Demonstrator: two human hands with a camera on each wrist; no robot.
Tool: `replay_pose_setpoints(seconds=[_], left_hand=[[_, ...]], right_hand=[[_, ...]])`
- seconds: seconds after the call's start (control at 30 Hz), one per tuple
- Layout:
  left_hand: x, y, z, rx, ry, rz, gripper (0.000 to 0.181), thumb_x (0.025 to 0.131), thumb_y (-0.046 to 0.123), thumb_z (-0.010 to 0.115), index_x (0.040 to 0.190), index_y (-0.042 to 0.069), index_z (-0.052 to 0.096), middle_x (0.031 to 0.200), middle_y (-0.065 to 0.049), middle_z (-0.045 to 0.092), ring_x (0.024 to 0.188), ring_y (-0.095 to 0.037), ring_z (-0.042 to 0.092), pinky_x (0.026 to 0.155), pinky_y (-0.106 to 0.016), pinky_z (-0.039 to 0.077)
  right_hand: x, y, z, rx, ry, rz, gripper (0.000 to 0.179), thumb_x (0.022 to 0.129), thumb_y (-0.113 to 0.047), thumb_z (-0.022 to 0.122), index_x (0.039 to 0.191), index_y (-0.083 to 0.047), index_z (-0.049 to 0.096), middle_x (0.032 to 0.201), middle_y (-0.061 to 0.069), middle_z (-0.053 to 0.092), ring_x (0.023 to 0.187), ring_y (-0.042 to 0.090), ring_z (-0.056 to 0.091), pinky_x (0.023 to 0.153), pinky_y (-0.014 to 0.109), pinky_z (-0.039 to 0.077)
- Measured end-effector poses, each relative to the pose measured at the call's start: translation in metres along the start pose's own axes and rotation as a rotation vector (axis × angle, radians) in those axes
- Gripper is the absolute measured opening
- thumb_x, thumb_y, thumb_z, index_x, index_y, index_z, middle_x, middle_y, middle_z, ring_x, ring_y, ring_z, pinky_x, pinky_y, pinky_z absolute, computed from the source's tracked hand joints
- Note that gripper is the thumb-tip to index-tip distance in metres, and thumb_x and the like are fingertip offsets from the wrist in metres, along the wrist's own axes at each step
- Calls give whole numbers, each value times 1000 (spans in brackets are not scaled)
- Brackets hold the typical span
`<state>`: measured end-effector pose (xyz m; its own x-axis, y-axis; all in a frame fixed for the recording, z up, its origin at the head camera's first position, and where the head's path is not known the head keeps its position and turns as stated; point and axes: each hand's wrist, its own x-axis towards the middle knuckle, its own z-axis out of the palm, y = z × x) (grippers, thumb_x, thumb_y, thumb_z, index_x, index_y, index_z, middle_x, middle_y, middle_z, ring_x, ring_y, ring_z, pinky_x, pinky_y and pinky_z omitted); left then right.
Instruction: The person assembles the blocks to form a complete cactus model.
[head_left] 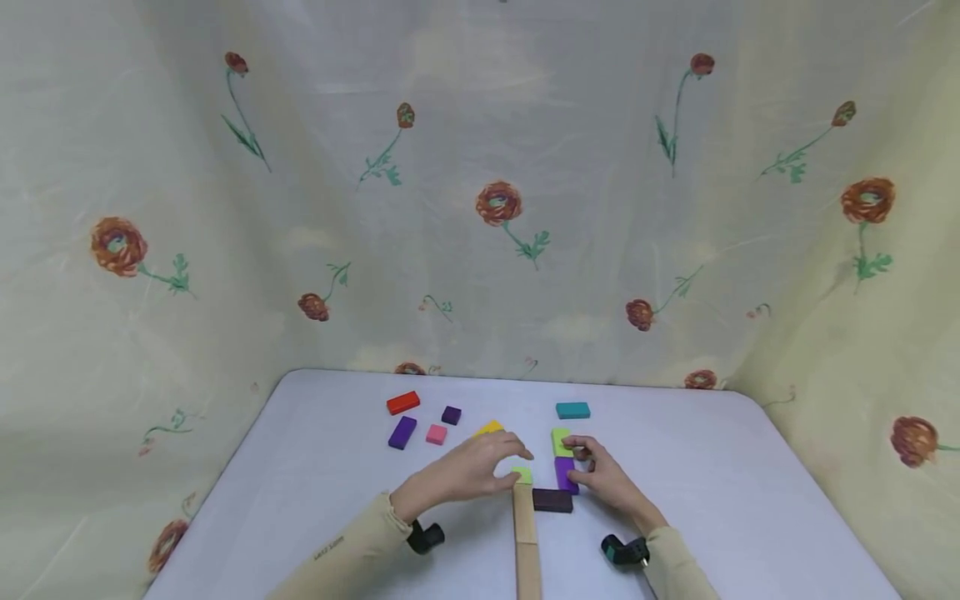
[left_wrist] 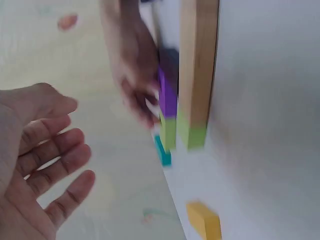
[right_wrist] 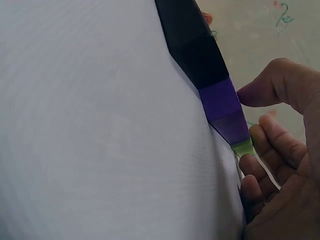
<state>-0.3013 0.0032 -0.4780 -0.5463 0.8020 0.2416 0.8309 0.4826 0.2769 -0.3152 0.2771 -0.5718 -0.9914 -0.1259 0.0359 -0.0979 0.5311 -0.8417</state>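
My left hand (head_left: 474, 467) is held above the far end of a row of wooden blocks (head_left: 525, 521), fingers spread and relaxed with nothing between them. A small lime block (head_left: 523, 475) caps that row, just under the left thumb. On the right, my right hand (head_left: 606, 482) lies against a second row, a purple block (head_left: 567, 473) followed by a lime block (head_left: 558, 437). Its thumb (right_wrist: 260, 95) touches the side of the purple block, and its loosely bent fingers rest by the lime one. A dark brown block (head_left: 552, 500) bridges the two rows crosswise.
Beyond the rows lie a teal block (head_left: 573, 410) and a yellow block (head_left: 491, 427), the latter partly behind the left hand. Far left are red (head_left: 403, 402), violet (head_left: 402, 432), pink (head_left: 437, 434) and dark purple (head_left: 451, 415) blocks. A flowered curtain backs the white table (head_left: 315, 467).
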Motion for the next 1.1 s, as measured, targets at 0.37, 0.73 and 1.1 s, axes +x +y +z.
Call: replay_pose_setpoints(seconds=[0.37,0.73,1.1], left_hand=[[21,-74,10,-167,-10,-271,46,87,0,55,129,18,60,136,2,56,131,-18,46,111,-43,35],[28,-105,24,-158,-161,-358,59,79,2,57,136,16,55,145,-2,48,137,-24,39,114,-52,26],[31,-114,31,-112,-208,-349,55,82,14,62,137,16,54,142,-2,51,132,-23,43,112,-56,27]], right_hand=[[-1,0,1,-12,13,38,51,84,-5,68,131,-10,50,130,8,54,113,25,47,86,31,38],[-2,-3,2,8,13,7,51,82,-3,69,129,-9,51,128,8,55,110,23,47,84,31,39],[-1,0,2,2,16,26,49,84,-4,68,130,-10,50,125,9,54,108,23,46,81,30,39]])
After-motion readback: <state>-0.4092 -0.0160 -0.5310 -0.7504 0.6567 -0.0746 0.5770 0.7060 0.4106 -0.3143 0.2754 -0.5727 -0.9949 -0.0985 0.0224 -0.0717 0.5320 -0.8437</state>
